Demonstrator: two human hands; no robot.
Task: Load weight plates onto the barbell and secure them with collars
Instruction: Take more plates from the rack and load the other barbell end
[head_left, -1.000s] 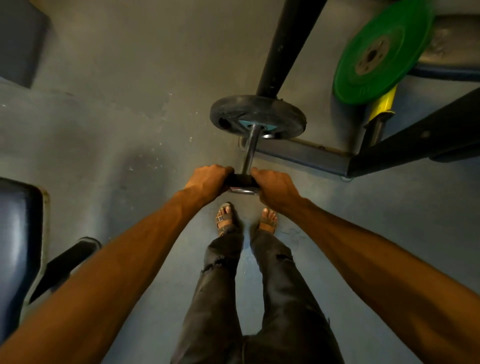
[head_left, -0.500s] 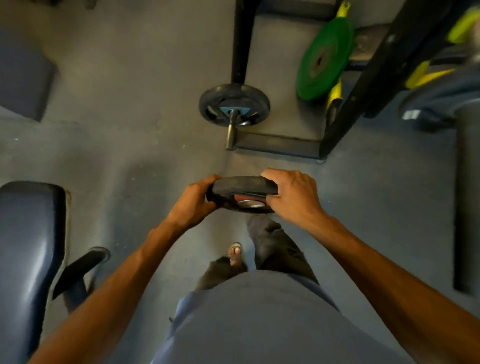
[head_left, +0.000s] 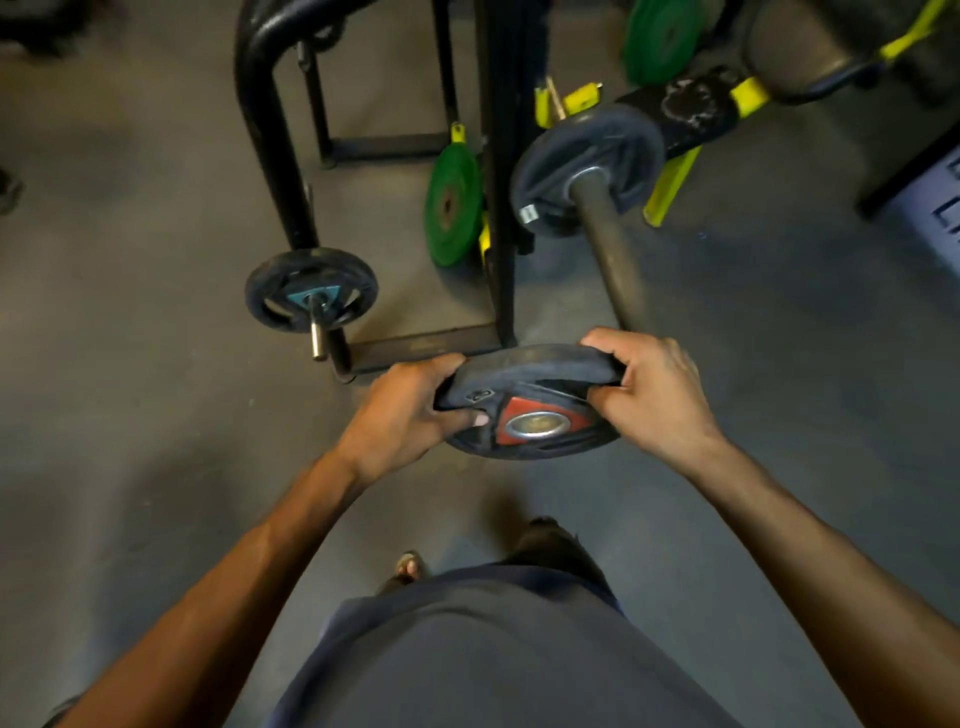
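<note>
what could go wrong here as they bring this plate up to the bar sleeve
1. The plate is carried tilted, gripped only at its rim by the left hand and right hand; a slip could drop it toward the sandalled foot below.
2. Its centre hole may meet the barbell sleeve off-axis and jam.
3. Fingers could get pinched against the loaded plate.

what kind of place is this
Most likely a gym's weights area: both hands hold a black weight plate, a barbell already carries a plate, and green plates hang on a black rack.
</note>
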